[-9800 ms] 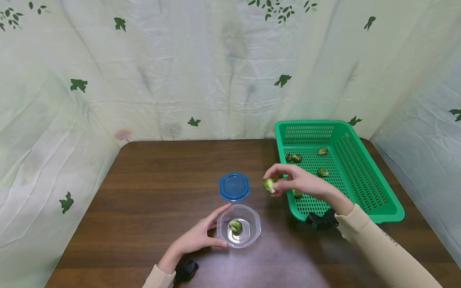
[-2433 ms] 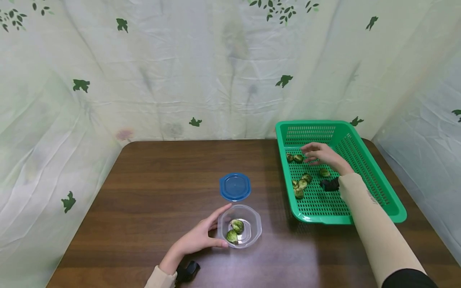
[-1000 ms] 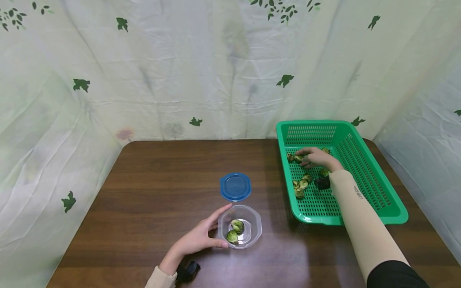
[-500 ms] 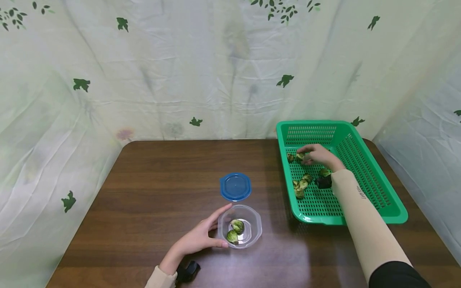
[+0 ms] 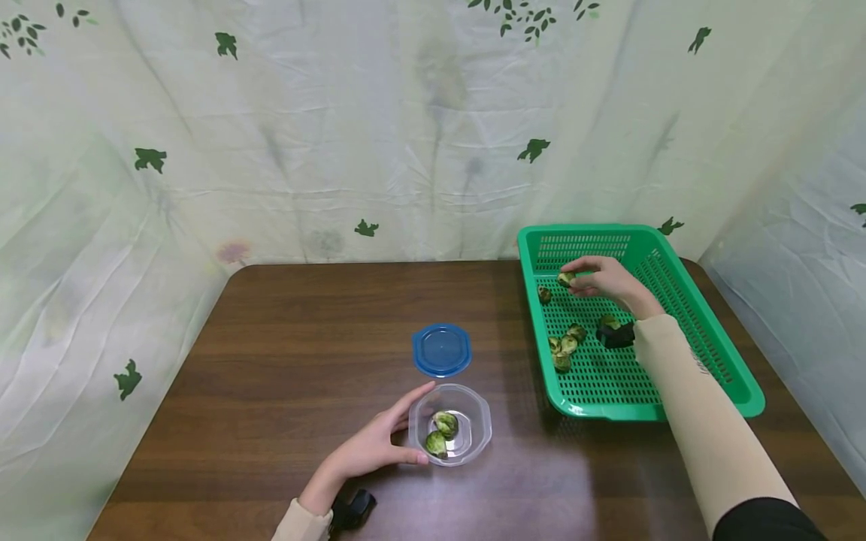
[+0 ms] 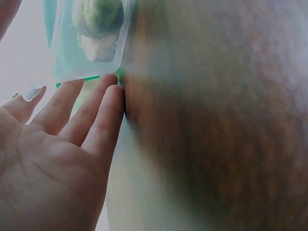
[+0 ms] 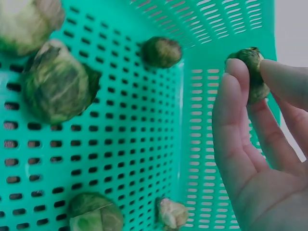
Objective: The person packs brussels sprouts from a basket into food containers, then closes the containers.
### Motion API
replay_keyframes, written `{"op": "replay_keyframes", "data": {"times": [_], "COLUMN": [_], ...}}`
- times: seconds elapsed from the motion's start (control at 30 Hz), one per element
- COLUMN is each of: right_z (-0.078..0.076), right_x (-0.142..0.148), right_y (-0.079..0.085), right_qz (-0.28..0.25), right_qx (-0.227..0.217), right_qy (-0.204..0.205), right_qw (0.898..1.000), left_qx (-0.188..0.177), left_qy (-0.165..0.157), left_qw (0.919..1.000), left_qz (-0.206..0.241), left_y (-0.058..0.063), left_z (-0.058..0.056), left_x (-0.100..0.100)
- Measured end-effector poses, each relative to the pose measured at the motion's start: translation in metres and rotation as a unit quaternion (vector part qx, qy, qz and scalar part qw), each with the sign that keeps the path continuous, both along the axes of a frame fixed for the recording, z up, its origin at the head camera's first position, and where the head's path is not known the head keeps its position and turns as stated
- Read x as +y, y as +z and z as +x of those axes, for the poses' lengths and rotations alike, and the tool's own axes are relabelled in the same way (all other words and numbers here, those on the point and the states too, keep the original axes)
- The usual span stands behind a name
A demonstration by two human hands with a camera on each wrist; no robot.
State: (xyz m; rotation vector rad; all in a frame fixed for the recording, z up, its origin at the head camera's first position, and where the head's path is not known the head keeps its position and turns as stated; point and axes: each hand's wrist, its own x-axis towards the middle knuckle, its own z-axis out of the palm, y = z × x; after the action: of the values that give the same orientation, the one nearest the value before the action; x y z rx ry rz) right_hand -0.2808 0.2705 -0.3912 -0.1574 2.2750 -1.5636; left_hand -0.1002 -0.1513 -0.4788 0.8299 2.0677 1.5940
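Observation:
My right hand pinches a Brussels sprout between thumb and fingers, raised inside the green basket. In the right wrist view the sprout sits at the fingertips, dark green with browned leaves. My left hand steadies a clear plastic container on the table, thumb at its near side and fingers round the far side. Two sprouts lie in that container. The left wrist view has the left hand's fingers against the container's wall.
Several other sprouts lie apart on the basket's slotted floor. A blue lid rests on the brown wooden table just beyond the container. A pale leaf-patterned cloth hangs behind the table and at both sides.
A second sprout has come into the container since the first frame. My right hand has picked up a sprout from the basket's back left and lifted it. My left hand keeps its place.

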Motion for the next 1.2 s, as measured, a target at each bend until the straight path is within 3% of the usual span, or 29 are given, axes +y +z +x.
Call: {"op": "replay_keyframes", "data": {"times": [0.4,1.2], "right_z": [0.007,0.034], "right_x": [0.000,-0.008], "right_y": [0.007,0.013], "right_qz": [-0.008,-0.008], "right_qx": [0.014,0.069], "right_qy": [0.000,0.010], "right_qw": [1.000,0.998], "left_qx": [0.003,0.008], "left_qy": [-0.001,0.000], "left_qw": [1.0000,1.0000], "left_qz": [-0.002,-0.001], "left_y": [0.000,0.000], "left_z": [0.000,0.000], "left_x": [0.000,0.001]}}
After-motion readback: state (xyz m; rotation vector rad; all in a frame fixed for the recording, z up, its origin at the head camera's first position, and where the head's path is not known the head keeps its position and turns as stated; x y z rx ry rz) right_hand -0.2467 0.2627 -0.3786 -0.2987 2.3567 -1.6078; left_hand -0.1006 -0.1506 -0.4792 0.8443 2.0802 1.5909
